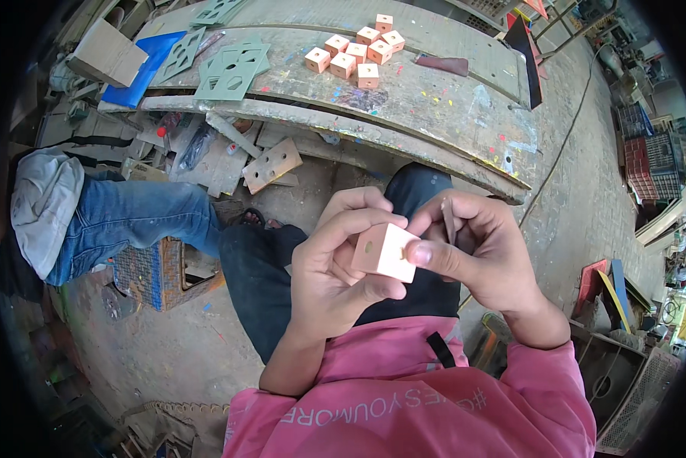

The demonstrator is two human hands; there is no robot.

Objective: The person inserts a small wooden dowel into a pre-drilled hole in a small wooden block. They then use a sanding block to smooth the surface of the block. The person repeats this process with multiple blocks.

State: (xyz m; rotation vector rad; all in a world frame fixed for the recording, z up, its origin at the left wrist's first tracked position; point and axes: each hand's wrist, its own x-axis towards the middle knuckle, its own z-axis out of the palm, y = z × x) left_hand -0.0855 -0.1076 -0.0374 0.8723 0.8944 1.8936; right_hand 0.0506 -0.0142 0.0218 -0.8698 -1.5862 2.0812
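My left hand (331,263) is closed around a pale wooden cube (389,258) with a round hole in its side face. The cube is held up above my lap, tilted a little. My right hand (484,256) is closed too, its thumb pressed against the cube's right side. Between its fingers stands a thin brownish piece (450,220), seen nearly edge-on, that looks like folded sandpaper. On the bench beyond lies a group of several similar wooden cubes (358,52) with holes.
The paint-spotted wooden bench (442,114) stands in front of me. On it lie a dark red-brown strip (442,66), green stencil plates (232,70) and a wooden block (108,53). At left, another person's jeans-clad leg (144,221) is beside a crate (148,276). A holed board (272,166) lies under the bench.
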